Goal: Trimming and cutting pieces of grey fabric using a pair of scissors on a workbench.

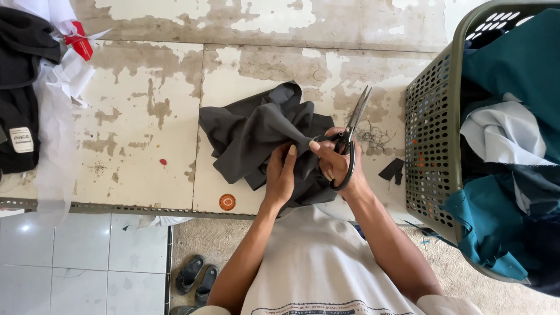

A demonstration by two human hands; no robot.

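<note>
A crumpled dark grey garment (254, 134) lies on a worn white table (140, 116). My left hand (281, 175) pinches a fold of the grey cloth near its lower right part. My right hand (338, 163) holds large black-handled scissors (352, 125) by the handle loops, blades pointing up and away, tips close together. The blades rise just to the right of the cloth, and the handle end touches the fold that the left hand holds.
A green perforated laundry basket (431, 134) full of teal, white and dark cloth stands at the right. Black and white garments (23, 87) lie at the table's left. Thread scraps (376, 137) and a black cloth offcut (392, 170) lie beside the basket. Sandals (197, 274) sit on the floor.
</note>
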